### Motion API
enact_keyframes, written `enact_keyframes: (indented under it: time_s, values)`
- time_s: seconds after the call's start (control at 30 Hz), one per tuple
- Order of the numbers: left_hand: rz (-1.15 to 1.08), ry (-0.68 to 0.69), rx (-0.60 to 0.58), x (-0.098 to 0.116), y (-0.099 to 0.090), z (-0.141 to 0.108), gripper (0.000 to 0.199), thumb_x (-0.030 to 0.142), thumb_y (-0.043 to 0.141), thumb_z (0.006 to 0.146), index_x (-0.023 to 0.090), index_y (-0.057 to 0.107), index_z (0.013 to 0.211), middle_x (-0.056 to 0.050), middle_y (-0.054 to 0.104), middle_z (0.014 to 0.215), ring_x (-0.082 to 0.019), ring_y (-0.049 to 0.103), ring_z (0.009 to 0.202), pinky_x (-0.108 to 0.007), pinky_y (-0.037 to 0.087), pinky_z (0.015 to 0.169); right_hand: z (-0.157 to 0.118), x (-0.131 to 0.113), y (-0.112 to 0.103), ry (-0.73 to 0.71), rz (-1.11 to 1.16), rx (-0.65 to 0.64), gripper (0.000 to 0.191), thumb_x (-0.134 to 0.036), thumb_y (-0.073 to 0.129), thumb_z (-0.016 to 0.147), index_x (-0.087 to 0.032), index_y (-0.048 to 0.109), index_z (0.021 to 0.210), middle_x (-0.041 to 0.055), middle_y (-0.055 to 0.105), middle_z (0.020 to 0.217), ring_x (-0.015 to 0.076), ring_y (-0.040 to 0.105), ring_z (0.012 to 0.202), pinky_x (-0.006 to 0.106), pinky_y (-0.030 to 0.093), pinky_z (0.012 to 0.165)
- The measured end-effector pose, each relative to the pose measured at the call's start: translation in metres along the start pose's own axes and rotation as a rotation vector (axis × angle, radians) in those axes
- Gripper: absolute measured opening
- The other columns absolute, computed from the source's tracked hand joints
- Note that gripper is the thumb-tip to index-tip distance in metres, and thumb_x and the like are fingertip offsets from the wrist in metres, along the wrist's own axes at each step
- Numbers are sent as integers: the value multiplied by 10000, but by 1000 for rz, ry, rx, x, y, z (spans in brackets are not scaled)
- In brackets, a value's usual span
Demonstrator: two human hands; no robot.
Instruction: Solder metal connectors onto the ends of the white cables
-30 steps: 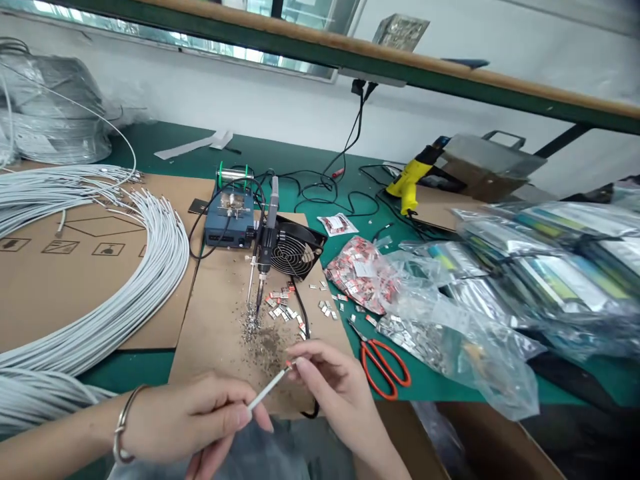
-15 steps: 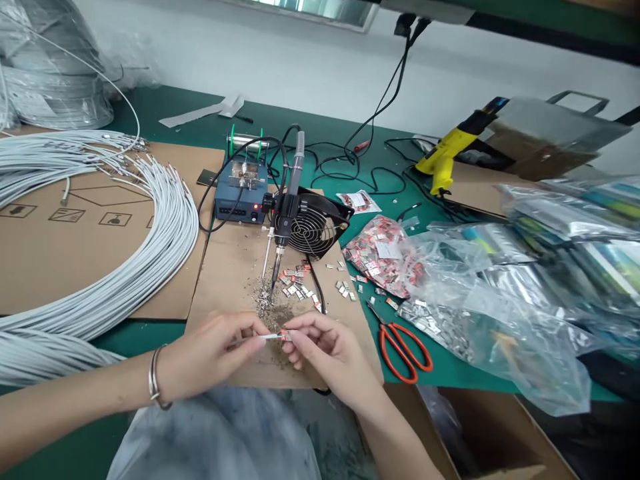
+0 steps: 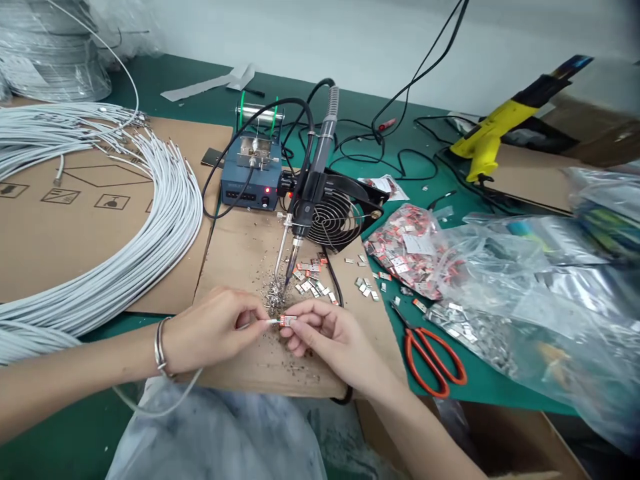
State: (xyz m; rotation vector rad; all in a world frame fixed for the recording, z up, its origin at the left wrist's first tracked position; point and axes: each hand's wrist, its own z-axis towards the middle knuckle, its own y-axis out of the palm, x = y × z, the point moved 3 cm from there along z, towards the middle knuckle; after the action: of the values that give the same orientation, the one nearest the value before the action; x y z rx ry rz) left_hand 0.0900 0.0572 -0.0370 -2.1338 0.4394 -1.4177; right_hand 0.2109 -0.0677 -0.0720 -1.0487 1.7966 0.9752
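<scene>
The left hand pinches the end of a white cable between thumb and fingers. The right hand pinches a small red and metal connector at that cable's tip. Both meet over a brown cardboard sheet on the green table, just below the tip of a mounted soldering iron. Loose connectors lie near. Red-handled scissors lie to the right.

The white cable mostly vanishes inside the left hand. At three o'clock, the plastic bags blur and run off the edge; their contents are unreadable.
</scene>
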Motion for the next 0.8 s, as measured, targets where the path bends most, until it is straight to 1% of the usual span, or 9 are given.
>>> enact_keyframes:
  time_s: [0.13,0.3,0.43,0.57,0.67,0.8]
  values:
    - [-13,-20,14,-6,-5,11,257,358,488,846,184,672,800,32,494,546,-76,411,504,-193,282,490,14,-5,-7,31,-27,-30,372,-420,736,698,-124,594,874,33,658,720,83,604,584,183,523,545]
    - [-104,-1,53,-14,-8,22,260,369,492,842,173,661,817,26,495,576,-80,404,531,-193,292,491,27,-10,-13,-11,-4,-31,305,-369,741,703,-136,606,846,32,668,710,87,612,582,190,522,550]
    - [-119,-12,62,-15,-8,23,228,342,503,833,178,659,806,36,468,557,-73,379,518,-194,280,481,29,-10,-14,-43,45,-20,259,-325,746,706,-142,623,842,27,671,704,78,604,567,170,504,522]
    - [-117,-32,73,-11,-8,23,181,289,523,803,170,657,784,42,456,540,-68,368,507,-192,278,474,28,-9,-14,-42,84,-18,242,-314,745,710,-143,635,840,18,668,694,57,587,548,138,480,501]
    - [-113,-51,85,-10,-8,22,188,296,526,798,170,663,772,45,439,521,-64,356,492,-191,268,463,28,-9,-14,-30,95,-20,245,-319,748,707,-143,639,839,17,669,695,54,582,547,132,470,496]
    - [-95,-39,96,-8,-8,20,219,321,509,814,177,671,779,42,448,529,-66,354,498,-191,269,466,27,-10,-15,-15,87,-28,260,-328,752,704,-140,642,846,27,671,698,57,573,550,135,455,494]
